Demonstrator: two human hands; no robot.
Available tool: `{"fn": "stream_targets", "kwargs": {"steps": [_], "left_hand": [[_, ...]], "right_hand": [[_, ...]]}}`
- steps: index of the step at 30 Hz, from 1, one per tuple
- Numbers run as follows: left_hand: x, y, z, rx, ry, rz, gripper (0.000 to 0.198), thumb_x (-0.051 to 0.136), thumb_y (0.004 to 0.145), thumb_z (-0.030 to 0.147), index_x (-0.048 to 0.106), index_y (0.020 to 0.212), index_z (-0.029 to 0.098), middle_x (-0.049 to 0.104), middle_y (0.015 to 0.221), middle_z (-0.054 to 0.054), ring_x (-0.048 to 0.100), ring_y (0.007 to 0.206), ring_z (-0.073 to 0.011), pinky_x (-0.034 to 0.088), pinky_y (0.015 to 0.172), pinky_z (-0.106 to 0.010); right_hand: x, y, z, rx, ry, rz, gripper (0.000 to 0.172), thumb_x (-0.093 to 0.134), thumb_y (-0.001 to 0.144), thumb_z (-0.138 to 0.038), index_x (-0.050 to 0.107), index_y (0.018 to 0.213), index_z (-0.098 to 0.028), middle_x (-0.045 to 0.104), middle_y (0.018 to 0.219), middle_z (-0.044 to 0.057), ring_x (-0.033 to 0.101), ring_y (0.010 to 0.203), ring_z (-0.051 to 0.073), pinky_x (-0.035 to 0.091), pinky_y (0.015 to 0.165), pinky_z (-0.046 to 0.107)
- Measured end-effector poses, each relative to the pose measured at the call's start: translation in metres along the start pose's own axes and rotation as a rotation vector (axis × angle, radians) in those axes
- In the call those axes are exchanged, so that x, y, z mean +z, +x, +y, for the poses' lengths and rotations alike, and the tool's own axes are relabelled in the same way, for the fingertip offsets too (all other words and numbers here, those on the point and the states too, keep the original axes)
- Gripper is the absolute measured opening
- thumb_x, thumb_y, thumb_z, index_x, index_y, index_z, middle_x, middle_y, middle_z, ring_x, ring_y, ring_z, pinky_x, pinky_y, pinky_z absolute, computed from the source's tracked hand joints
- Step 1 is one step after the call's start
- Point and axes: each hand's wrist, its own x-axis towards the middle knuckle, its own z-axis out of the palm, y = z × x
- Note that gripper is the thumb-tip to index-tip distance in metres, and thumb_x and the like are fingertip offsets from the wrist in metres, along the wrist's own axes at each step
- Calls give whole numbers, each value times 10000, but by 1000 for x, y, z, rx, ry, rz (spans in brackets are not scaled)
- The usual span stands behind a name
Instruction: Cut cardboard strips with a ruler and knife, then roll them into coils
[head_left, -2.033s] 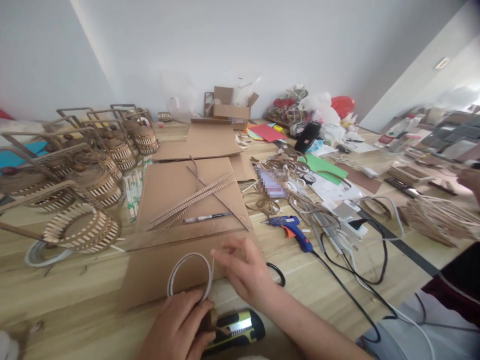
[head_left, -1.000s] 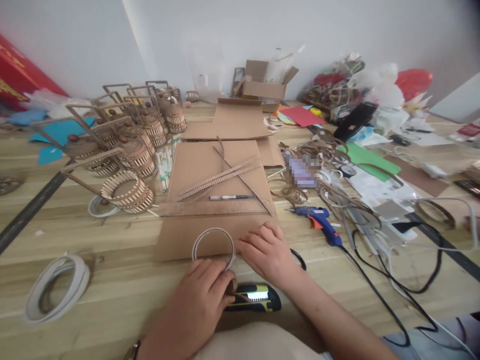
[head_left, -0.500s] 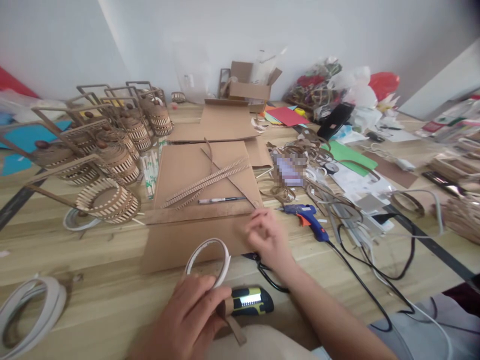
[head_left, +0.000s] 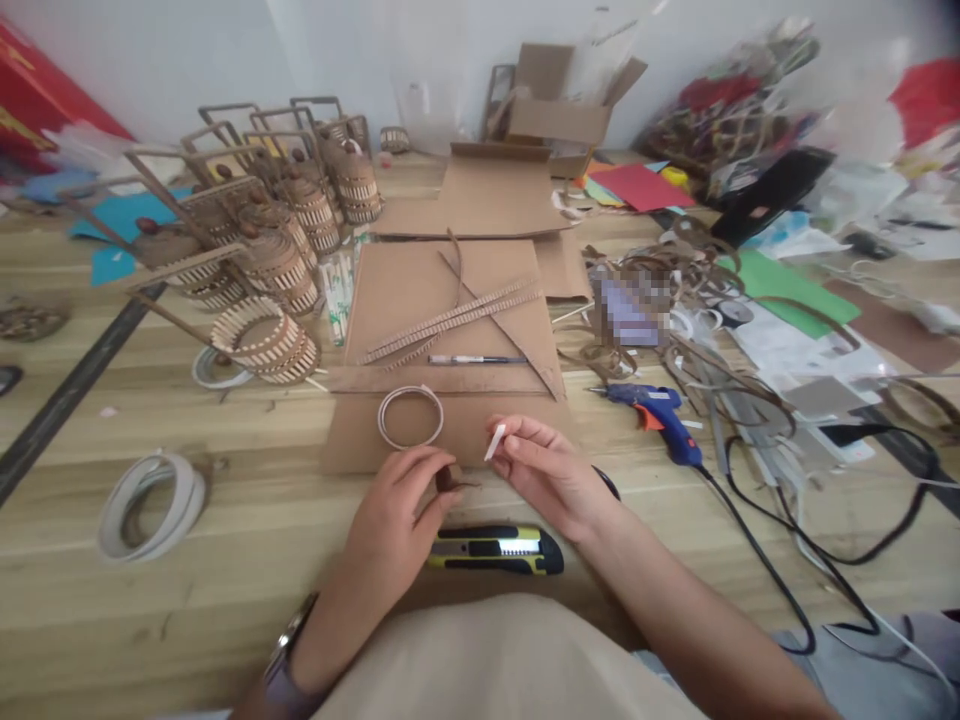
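Observation:
My left hand [head_left: 394,520] pinches a curled brown strip [head_left: 448,480] between thumb and fingers. In my right hand [head_left: 555,485], thumb and fingertips hold a short white strip [head_left: 495,442] at a slant. The two hands are close together but apart, over the near edge of the cardboard [head_left: 352,435]. Just beyond my left hand, a white ring [head_left: 381,424] lies on that cardboard. A yellow and black utility knife [head_left: 499,550] rests on the table in front of my body, below both hands.
Small woven baskets with handles [head_left: 281,265] crowd the left side, near a white coil [head_left: 112,515]. A pen [head_left: 480,359] and ridged strips [head_left: 450,322] lie on the cardboard. To the right are a blue glue gun [head_left: 656,410] with a black cord and tangled brown strips [head_left: 694,250].
The white ring has left my left hand and lies on the cardboard. My left hand has moved forward, still with the brown strip. A short white strip now shows in my right hand.

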Motion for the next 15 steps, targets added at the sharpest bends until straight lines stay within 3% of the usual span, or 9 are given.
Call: {"fn": "stream_targets", "kwargs": {"steps": [6, 15], "left_hand": [[-4, 3, 15, -108, -216, -17, 190, 561, 931, 157, 625, 1109, 179, 674, 1009, -61, 655, 835, -160, 581, 779, -296], [-3, 2, 15, -34, -229, -24, 203, 543, 951, 144, 612, 1138, 180, 649, 1069, -71, 651, 897, -162, 574, 837, -318]], "right_hand": [[9, -6, 1, 49, 4, -49, 220, 902, 601, -349, 750, 727, -252, 670, 899, -2, 575, 772, 128, 476, 731, 284], [11, -5, 9, 60, -88, -79, 250, 881, 630, -382, 708, 737, -236, 647, 903, 6, 586, 808, 150, 490, 777, 322]]}}
